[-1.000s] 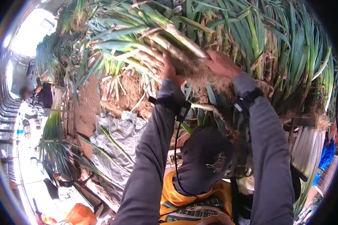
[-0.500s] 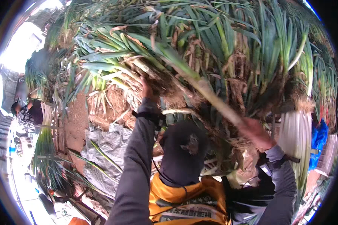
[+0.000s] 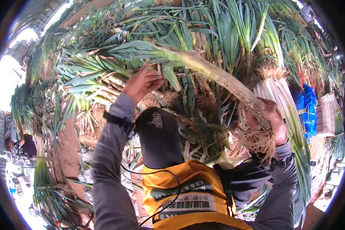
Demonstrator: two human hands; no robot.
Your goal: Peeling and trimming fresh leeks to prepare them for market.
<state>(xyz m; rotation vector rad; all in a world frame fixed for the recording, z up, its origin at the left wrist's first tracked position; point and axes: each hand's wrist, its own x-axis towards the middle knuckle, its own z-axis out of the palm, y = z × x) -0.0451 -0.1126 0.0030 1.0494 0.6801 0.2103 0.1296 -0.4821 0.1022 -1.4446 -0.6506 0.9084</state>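
Note:
A long leek (image 3: 222,74) slants across the middle, dirty along its pale shaft, its green leaves toward the upper left. My right hand (image 3: 274,120) grips it near the lower end, beside the tangled roots (image 3: 258,142). Below the leafy part, my left hand (image 3: 142,82) is raised with fingers apart, holding nothing; whether it brushes a leaf is unclear. Beyond it lies a pile of leeks (image 3: 99,76), with soil and dry husks on their roots. Just right of my right hand is a bundle of cleaned white leeks (image 3: 278,94), roots toward the far side.
More leeks (image 3: 234,27) stand thickly across the far side. A blue plastic bag (image 3: 309,109) and another leek bundle (image 3: 329,109) are at the right. At the left are a green-topped bundle (image 3: 44,176), bare soil (image 3: 69,149) and another person (image 3: 27,145). My knee (image 3: 159,138) is between my arms.
My left hand has come away from the leek pile and turned upward. The leek in my right hand has swung flatter, its roots now showing. The whole view has shifted.

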